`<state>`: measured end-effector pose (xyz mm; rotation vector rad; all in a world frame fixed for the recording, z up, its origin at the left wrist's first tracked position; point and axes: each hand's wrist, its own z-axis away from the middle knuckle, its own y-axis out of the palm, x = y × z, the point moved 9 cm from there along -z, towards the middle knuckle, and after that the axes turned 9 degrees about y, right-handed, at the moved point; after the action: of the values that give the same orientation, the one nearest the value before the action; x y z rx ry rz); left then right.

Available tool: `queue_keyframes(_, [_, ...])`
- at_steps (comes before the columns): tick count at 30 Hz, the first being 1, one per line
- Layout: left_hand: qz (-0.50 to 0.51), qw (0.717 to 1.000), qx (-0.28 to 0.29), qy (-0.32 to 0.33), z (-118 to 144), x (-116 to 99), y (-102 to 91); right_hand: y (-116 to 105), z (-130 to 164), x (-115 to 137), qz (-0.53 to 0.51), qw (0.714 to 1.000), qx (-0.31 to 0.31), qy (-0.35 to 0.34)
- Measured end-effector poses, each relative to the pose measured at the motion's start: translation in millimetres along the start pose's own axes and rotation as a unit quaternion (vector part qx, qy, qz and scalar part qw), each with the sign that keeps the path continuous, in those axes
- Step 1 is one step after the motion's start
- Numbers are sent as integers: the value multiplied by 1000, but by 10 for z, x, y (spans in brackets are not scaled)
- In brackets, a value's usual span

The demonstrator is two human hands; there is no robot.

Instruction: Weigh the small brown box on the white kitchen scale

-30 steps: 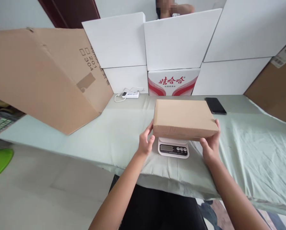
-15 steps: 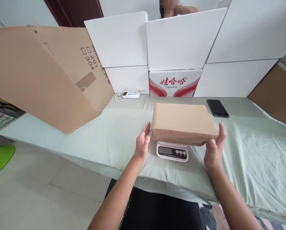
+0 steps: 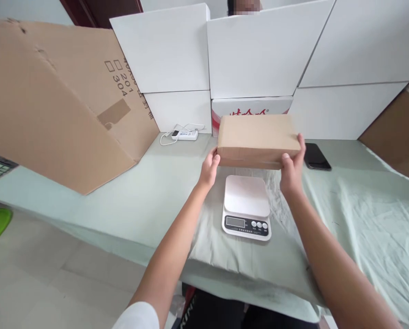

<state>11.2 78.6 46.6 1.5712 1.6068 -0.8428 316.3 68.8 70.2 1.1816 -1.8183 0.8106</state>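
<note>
Since half a second ago we have lifted the flat cardboard box (image 3: pixel 257 137) off the kitchen scale (image 3: pixel 247 208); it was resting on the platform then, and now it is in the air above the middle of the desk (image 3: pixel 149 201), beyond the scale and in front of the red-printed carton (image 3: pixel 250 106). Largest in view is the big tilted cardboard carton (image 3: pixel 53 100) leaning over the left end of the desk, marked 201 and 304. White boxes (image 3: pixel 259 50) stand stacked along the far edge, with a person partly seen behind them. A pale green cloth (image 3: pixel 362 210) covers the desk. Our left hand (image 3: pixel 209 170) presses the box's left end and our right hand (image 3: pixel 292 167) grips its right end, so the two hands are clamped on it from both sides. The scale's platform is bare, near the front edge. A black phone (image 3: pixel 317 156) lies just right of the box, and a white power strip (image 3: pixel 184 134) sits at the far edge.
</note>
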Motion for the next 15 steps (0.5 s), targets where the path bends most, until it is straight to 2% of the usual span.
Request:
queue_keyframes(3, [12, 999, 3, -47, -47, 391, 49, 167, -102, -374, 6, 1000, -2, 25])
queue_keyframes(6, [21, 996, 14, -82, 6, 593, 68, 188, -78, -633, 16, 998, -4, 54])
queue_keyframes(9, [19, 995, 17, -98, 28, 652, 62, 152, -53, -690, 21, 998, -8, 67])
queue_keyframes(15, [8, 994, 7, -104, 5, 735, 46, 152, -55, -627, 23, 997, -9, 70])
